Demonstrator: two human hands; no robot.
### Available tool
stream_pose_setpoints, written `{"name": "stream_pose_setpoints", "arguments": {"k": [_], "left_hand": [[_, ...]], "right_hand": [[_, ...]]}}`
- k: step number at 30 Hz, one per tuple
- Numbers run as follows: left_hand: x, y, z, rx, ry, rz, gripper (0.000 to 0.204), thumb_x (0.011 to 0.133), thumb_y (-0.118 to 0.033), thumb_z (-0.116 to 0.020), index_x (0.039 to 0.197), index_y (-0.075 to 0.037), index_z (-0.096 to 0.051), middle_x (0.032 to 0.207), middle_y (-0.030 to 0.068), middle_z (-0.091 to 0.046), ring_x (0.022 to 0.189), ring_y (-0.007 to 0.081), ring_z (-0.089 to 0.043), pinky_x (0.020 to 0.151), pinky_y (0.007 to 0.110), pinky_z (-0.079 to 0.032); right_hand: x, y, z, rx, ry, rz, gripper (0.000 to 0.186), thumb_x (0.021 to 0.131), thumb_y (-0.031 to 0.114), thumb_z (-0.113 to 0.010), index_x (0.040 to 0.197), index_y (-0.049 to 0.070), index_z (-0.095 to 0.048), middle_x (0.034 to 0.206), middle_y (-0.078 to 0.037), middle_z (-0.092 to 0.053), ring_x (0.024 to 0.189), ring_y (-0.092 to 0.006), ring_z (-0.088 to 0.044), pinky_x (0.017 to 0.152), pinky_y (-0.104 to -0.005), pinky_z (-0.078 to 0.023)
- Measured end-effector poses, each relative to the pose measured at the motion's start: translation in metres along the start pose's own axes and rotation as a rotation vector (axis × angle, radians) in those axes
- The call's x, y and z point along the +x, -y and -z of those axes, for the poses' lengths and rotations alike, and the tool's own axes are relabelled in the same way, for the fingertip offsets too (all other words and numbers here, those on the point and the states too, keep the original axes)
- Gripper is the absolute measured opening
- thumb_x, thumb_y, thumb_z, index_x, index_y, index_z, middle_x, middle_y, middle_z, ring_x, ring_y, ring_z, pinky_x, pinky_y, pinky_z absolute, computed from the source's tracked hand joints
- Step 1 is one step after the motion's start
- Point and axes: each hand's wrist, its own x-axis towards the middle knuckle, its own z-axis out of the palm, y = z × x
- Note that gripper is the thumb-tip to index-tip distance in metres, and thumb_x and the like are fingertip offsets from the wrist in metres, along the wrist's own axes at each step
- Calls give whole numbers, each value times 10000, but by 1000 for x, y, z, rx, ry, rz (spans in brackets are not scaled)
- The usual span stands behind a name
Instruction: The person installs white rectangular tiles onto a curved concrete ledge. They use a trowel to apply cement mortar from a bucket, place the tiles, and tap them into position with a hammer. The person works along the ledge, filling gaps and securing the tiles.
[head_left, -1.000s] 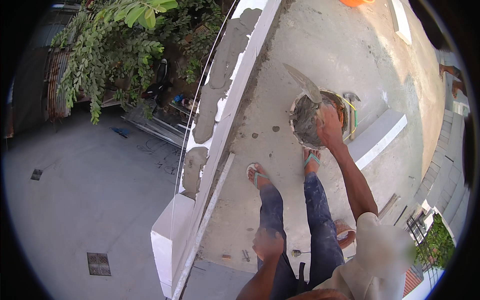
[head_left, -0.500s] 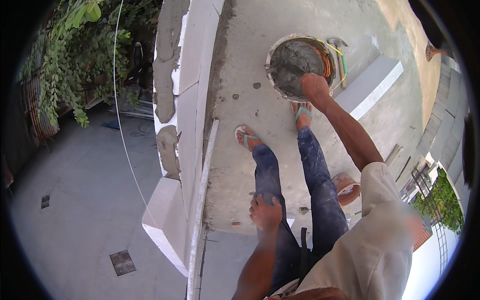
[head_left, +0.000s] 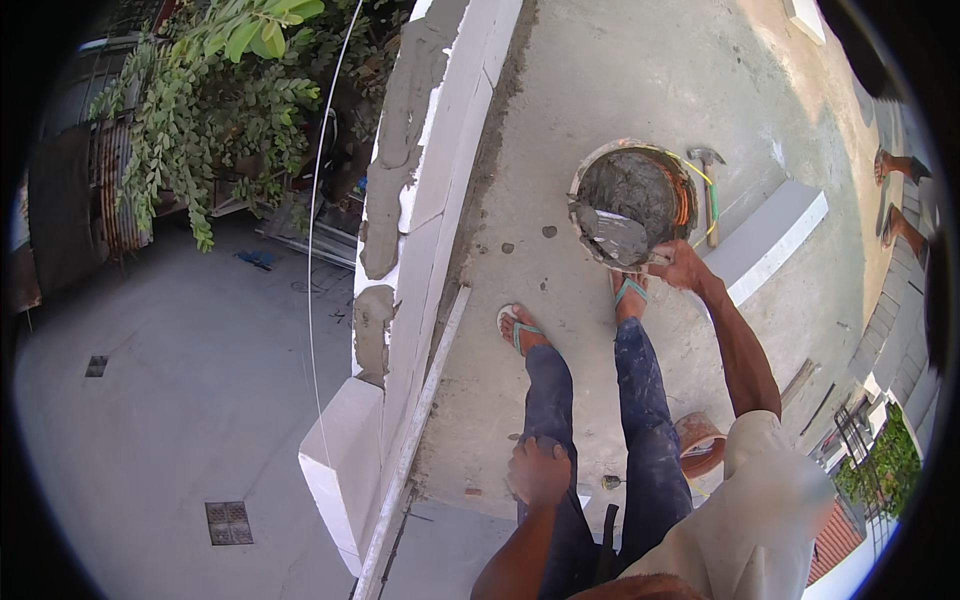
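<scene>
My right hand [head_left: 677, 265] is closed round the handle of a trowel [head_left: 620, 236] at the near rim of a round bucket [head_left: 578, 185]. Grey mortar [head_left: 630, 180] lies in the bucket, with a lump of it on the trowel's blade. Part of the handle is hidden by my fingers. My left hand [head_left: 540, 470] rests on my left knee with its fingers spread and nothing in it. On my left runs a low wall of white blocks [head_left: 440, 180], its top partly coated with mortar.
A hammer [head_left: 710, 195] and a white block [head_left: 770, 240] lie right of the bucket. A taut white string [head_left: 312, 250] passes left of the wall, above a lower floor. A straight bar [head_left: 425, 400] lies along the wall's foot. An orange-brown bucket [head_left: 700, 445] and another person's feet [head_left: 890, 220] are at right.
My right hand has drawn back to the bucket's near rim, and the trowel's loaded blade now shows. My left hand stays on the knee. The whole view has shifted.
</scene>
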Motion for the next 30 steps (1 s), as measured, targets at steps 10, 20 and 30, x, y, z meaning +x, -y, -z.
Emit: {"name": "stream_pose_setpoints", "arguments": {"k": [10, 20, 30], "left_hand": [[0, 6, -14, 61, -65, -6, 688, 920, -514, -690, 1471, -119, -577, 1452, 143, -580, 1328, 370, -574, 1090, 520, -467], [-2, 1, -7, 50, -10, 32, 667, 934, -503, -683, 1481, -142, -559, 1436, 148, -578, 1317, 357, -568, 1101, 490, -446], [-6, 5, -15, -43, -30, 32, 714, 908, -509, -694, 1478, -95, -575, 1500, 177, -561, 1337, 385, -574, 1107, 525, -454]], "right_hand": [[29, 207, 100, 100, -206, 286, 402, 972, 363, -742, 1074, -26, -736, 842, -92, -684, 796, -166, -622, 724, -379, -508], [127, 317, 159, -1218, -972, 532, 381, 953, 179, -674, 1297, 17, -670, 1086, -86, -671, 1007, -258, -715, 795, -403, -597], [120, 299, 80, -862, -837, 780, 536, 925, 106, -663, 1456, 77, -601, 1146, -46, -626, 1074, -258, -637, 829, -414, -565]]}}
